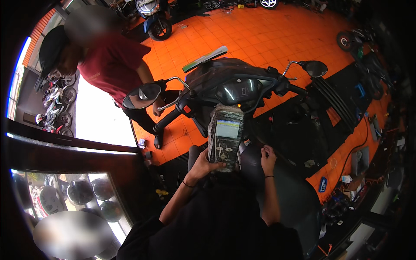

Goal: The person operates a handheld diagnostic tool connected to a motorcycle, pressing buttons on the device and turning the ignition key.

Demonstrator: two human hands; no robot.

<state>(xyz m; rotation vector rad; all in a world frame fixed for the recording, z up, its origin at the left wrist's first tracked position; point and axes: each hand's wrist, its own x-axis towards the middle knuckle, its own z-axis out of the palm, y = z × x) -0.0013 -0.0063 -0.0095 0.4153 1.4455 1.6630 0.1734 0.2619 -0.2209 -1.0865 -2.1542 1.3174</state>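
My left hand grips a handheld diagnostic scanner wrapped in clear plastic, its thumb lying by the round keypad. The scanner's lit screen faces me. Over the dark seat of a scooter, my right hand is held with its fingers curled together; whether anything small is in them I cannot make out. Beyond the scanner are the scooter's handlebar, its instrument panel with a small orange light, the left grip and two mirrors.
A person in a dark red shirt stands at the left, one hand near the left grip. A green-and-white flat item rests on the scooter's front. Black mats lie on the orange tiles. Tools and a cable line the right side; helmets are at lower left.
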